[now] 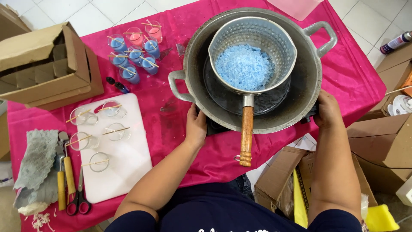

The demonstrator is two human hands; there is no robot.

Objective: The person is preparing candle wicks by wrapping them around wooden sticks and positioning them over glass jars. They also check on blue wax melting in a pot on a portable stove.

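Observation:
A large grey metal pot [315, 73] with two loop handles sits on a dark burner on the pink tablecloth [171, 124]. Inside it rests a smaller hammered saucepan [285, 47] holding pale blue wax flakes [244, 66]; its wooden handle [246, 135] points toward me. My left hand [196, 126] grips the burner's left side under the pot's rim. My right hand [327, 109] holds the burner's right side. The burner is mostly hidden beneath the pot.
A white board [128, 167] carries several empty glasses with wick sticks [92, 139]. Filled blue and pink candle glasses [133, 49] stand behind it. An open cardboard box [47, 68], a grey cloth [36, 165], scissors and tools [71, 184] lie left. Cardboard boxes [382, 141] crowd the floor at right.

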